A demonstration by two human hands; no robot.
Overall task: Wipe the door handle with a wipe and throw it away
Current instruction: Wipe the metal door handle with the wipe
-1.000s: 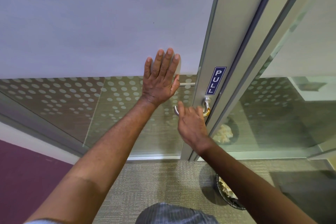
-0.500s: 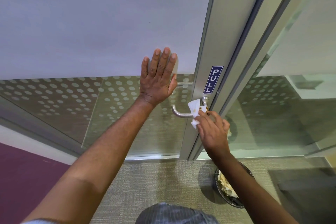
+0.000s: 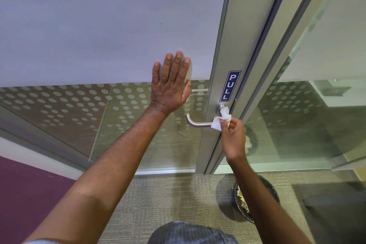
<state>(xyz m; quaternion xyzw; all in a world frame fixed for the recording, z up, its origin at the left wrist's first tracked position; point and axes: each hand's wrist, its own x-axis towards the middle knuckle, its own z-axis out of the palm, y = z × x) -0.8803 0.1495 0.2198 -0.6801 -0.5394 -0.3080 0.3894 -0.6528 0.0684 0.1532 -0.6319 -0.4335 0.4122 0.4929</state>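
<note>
A silver lever door handle (image 3: 195, 122) sticks out from the metal door frame, just below a blue PULL sign (image 3: 229, 85). My right hand (image 3: 233, 135) pinches a crumpled white wipe (image 3: 221, 118) and presses it against the handle's round base, at the right end of the lever. My left hand (image 3: 171, 85) lies flat with fingers spread on the frosted glass door (image 3: 99, 25), up and left of the handle. The lever's left part is bare.
A dark round waste bin (image 3: 242, 204) with crumpled paper stands on the carpet below my right forearm, close to the door frame. A glass side panel (image 3: 307, 115) stretches right of the frame. Purple flooring (image 3: 23, 194) lies at the lower left.
My right hand has slid right along the lever, from covering its middle to its round base, and the white wipe has come into view. My left hand stays flat on the glass.
</note>
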